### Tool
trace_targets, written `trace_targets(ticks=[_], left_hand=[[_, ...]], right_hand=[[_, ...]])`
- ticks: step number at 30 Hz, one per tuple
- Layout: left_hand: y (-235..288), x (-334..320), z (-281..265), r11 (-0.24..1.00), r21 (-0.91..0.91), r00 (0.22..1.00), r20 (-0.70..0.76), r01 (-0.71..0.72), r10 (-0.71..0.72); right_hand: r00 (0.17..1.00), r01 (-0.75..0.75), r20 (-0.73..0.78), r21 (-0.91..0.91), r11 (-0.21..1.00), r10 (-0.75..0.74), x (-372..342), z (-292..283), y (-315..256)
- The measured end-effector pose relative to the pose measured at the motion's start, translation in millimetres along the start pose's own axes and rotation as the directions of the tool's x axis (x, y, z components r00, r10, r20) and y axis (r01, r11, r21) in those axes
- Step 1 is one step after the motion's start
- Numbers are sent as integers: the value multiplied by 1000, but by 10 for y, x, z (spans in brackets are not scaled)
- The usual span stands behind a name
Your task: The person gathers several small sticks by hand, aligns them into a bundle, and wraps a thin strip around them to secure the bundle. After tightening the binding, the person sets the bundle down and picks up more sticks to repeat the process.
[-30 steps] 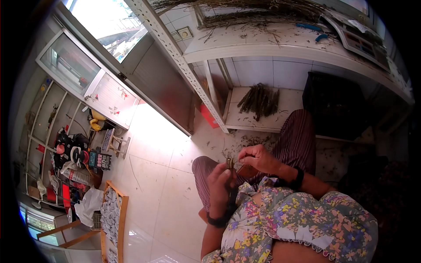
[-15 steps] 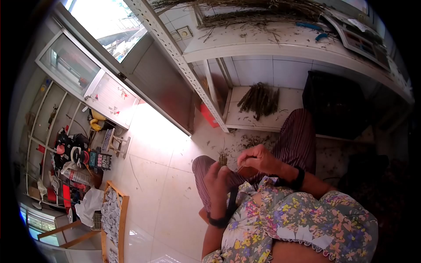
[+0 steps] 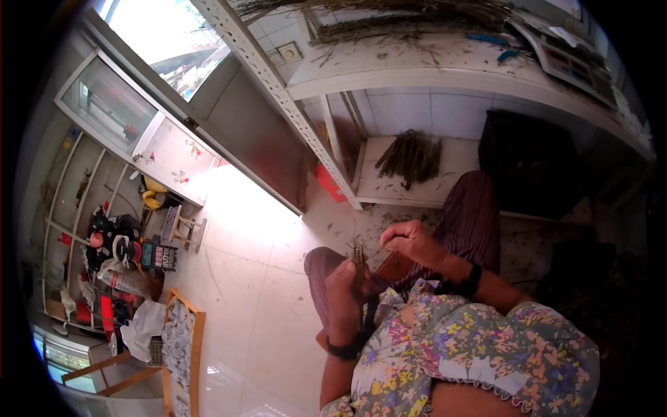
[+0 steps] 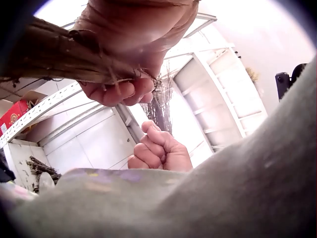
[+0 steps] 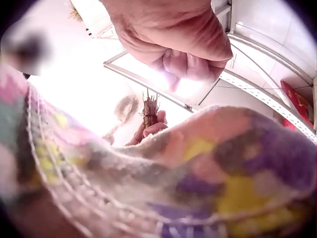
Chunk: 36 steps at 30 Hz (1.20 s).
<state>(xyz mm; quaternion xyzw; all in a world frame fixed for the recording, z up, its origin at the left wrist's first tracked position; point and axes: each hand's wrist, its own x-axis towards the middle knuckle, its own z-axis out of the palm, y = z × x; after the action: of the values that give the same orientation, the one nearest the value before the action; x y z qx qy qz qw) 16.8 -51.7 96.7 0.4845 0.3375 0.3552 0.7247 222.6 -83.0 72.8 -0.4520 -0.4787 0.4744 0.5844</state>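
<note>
A short bundle of thin brown sticks (image 3: 359, 256) stands up out of the left hand (image 3: 344, 292), whose fingers wrap round it. Close up in the left wrist view, the bundle (image 4: 64, 54) lies along the left palm, with the left fingertips (image 4: 116, 93) curled at its end. Beside it, apart from the sticks, the right hand (image 3: 418, 247) has its fingers curled with the thumb against them. A fine thread (image 5: 267, 88) runs off sideways from the right hand (image 5: 173, 37) in the right wrist view; its far end is out of sight.
More stick bundles (image 3: 410, 158) lie on the low shelf, left of a black crate (image 3: 531, 167). Long dry branches (image 3: 417, 24), blue-handled cutters (image 3: 490, 39) and a scale (image 3: 573, 69) occupy the upper shelf. Plant scraps litter the floor. A wooden-framed tray (image 3: 198, 347) stands at left.
The left hand has turned the bundle, and more of the sticks now show above its fingers. The right hand has shifted slightly upward, its fingers more tightly curled.
</note>
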Motion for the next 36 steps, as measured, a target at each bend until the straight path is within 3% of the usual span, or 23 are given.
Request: trace_targets(ticks=[4, 10, 16, 22, 25, 31, 36], left_hand=[[52, -14, 101, 996, -89, 996, -86, 1, -9], [34, 1, 58, 995, -94, 999, -38, 21, -25], [-12, 3, 74, 1000, -4, 995, -98, -29, 29], [11, 8, 143, 966, 254, 981, -165, -57, 101], [-67, 28, 88, 864, 498, 967, -177, -72, 182], [-87, 30, 147, 603, 761, 896, -65, -240, 440], [-53, 11, 208, 408, 877, 849, -1, -253, 529]], right_hand=[[999, -22, 46, 66, 998, 19, -33, 8, -154], [995, -73, 76, 116, 991, 64, -47, 3, -195], [989, -43, 146, 41, 998, 37, -64, -18, -204], [984, 25, 179, 16, 1000, -28, -73, 15, -239], [980, 51, 191, 4, 999, -51, -68, 13, -187], [975, 70, 211, -1, 998, -68, -63, 2, -114], [978, 47, 202, 37, 998, -53, -78, 22, -160]])
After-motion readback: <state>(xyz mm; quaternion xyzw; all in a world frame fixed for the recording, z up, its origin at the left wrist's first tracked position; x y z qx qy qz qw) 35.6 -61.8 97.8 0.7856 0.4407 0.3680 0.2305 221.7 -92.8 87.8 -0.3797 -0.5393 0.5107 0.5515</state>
